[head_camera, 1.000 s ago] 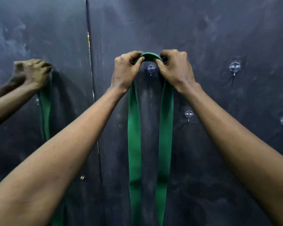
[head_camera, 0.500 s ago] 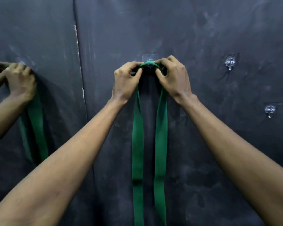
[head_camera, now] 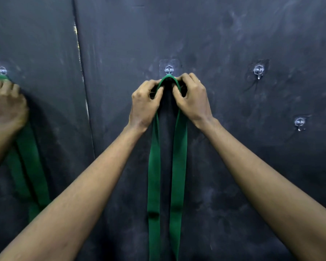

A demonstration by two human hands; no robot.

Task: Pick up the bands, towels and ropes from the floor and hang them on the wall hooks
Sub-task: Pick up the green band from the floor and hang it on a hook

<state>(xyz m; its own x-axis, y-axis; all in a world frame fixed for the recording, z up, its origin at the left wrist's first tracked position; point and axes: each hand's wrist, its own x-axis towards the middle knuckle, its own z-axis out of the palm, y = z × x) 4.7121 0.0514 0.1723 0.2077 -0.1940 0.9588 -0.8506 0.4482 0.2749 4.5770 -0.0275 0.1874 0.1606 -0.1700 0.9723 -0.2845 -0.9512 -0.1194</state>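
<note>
Green band looped over the clear wall hook at the middle of the wall, both strands hanging straight down past the bottom edge. Left hand pinching the left side of the loop's top, fingers curled onto the strap; right hand pinching the right side likewise. Loop crest just under the hook's plate, seemingly seated on the prong, though the prong itself hidden behind the strap.

To finish well: press the crest down onto the prong, keep the strap flat, then ease both grips off together. Gentle load only, since an adhesive hook probably peels under a tug.

Wall dark, scuffed, chalky. More empty hooks toward the right edge. Mirror panel along the left edge, reflecting a hand and the band.
</note>
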